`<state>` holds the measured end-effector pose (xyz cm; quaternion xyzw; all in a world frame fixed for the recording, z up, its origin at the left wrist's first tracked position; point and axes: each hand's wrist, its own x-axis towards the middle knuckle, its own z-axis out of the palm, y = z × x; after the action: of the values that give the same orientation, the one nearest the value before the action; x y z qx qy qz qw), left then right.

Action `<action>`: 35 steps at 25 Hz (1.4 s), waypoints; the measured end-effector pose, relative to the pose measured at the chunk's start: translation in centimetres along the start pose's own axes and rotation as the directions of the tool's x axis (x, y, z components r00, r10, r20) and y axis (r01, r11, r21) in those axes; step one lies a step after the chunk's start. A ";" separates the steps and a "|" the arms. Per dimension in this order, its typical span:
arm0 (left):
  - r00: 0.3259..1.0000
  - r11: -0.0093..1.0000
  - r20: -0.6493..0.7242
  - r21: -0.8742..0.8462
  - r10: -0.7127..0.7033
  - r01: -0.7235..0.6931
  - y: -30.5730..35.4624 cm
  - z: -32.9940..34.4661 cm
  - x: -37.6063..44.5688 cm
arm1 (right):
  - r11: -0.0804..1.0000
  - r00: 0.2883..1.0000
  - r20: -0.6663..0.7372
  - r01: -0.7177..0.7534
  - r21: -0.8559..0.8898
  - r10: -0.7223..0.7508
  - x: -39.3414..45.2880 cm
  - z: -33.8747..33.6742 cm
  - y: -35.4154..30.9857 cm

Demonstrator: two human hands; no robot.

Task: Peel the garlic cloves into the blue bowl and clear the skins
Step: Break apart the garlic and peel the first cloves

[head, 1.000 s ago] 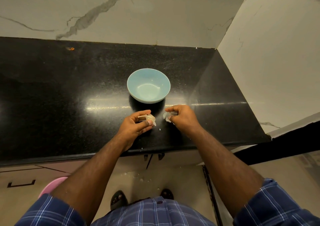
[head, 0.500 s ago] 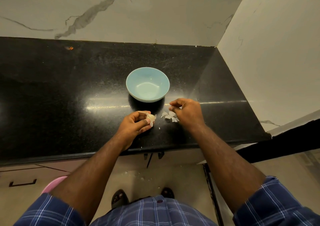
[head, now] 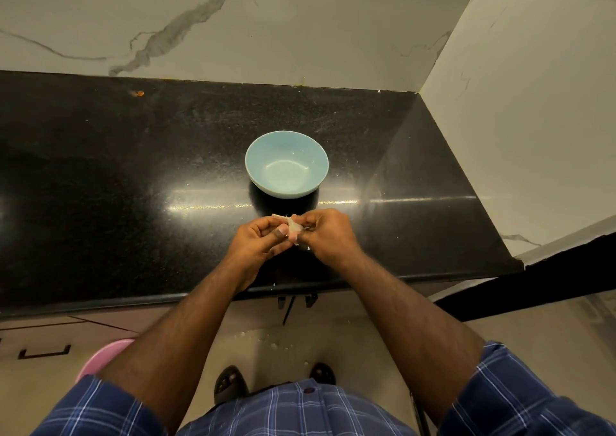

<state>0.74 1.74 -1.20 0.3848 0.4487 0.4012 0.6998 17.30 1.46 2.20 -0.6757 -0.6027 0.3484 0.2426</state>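
While you are working over the near edge of the black counter (head: 133, 175), your left hand (head: 258, 242) is cradling the garlic clove (head: 294, 227), fingers curled under it and thumb pressing on top, which is probably steadying it so the skin can be pulled away. Just to the right, touching the same clove, your right hand (head: 328, 233) is pinching at its papery skin with thumb and fingertips; a strip of skin is sticking out beyond the left fingers. Both hands are closing on the clove, meeting knuckle to knuckle above the counter. You are holding it just short of the blue bowl (head: 286, 164), which is sitting beyond your fingertips and looks to be holding nothing yet, so a peeled clove would need only a short reach forward. A few pale skin flakes (head: 307, 248) are lying under the right hand, mostly hidden by it. Nothing is standing between your hands and the bowl. Far off to the left of your left hand, a small orange speck (head: 138, 93) is lying near the marble wall (head: 300, 25).
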 end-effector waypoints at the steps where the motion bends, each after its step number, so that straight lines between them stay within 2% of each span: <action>1: 1.000 1.000 -0.002 -0.002 -0.004 0.004 0.0 0.0 0.0 | 0.999 1.000 0.000 0.016 -0.031 -0.016 0.0 0.0 0.0; 6: 0.999 0.999 -0.031 -0.044 -0.023 0.021 0.1 -0.1 0.2 | 0.996 0.996 -0.034 0.082 0.032 -0.081 0.0 0.3 0.3; 10: 0.997 0.995 -0.046 -0.083 -0.065 0.061 -0.1 -0.1 0.4 | 0.993 0.997 -0.074 -0.007 0.114 0.016 0.5 -0.5 0.7; 13: 0.994 0.991 -0.063 -0.108 -0.087 0.080 -0.2 0.0 0.8 | 0.996 0.994 -0.074 -0.075 0.045 0.079 1.0 -2.3 1.2; 16: 0.994 0.990 -0.055 -0.117 -0.092 0.085 -0.2 -0.1 0.8 | 1.000 0.996 -0.084 -0.007 -0.008 0.007 0.5 -3.2 0.7; 20: 0.997 0.997 -0.055 -0.050 -0.062 0.059 0.0 0.2 0.4 | 0.997 0.996 0.042 0.077 0.027 -0.078 -0.7 -0.5 -0.4; 25: 0.998 0.997 -0.049 -0.063 -0.043 0.040 0.1 0.0 0.2 | 0.991 0.989 -0.120 0.099 0.086 -0.088 -0.2 0.7 0.1; 28: 0.997 0.996 -0.064 -0.078 -0.054 0.049 0.2 -0.2 0.1 | 0.985 0.973 -0.171 0.165 0.039 -0.156 -0.3 0.9 0.1; 32: 0.994 0.987 -0.078 -0.145 -0.076 0.064 0.2 -0.2 0.4 | 0.992 0.987 -0.153 0.063 0.109 -0.045 0.2 -0.1 0.7; 35: 0.992 0.986 -0.087 -0.145 -0.090 0.077 0.1 -0.2 0.6 | 0.997 0.993 -0.111 -0.036 0.075 0.044 1.0 -1.9 1.7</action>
<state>0.69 2.34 -1.30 0.2960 0.4670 0.4195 0.7199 19.92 2.35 1.98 -0.6969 -0.5614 0.3361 0.2936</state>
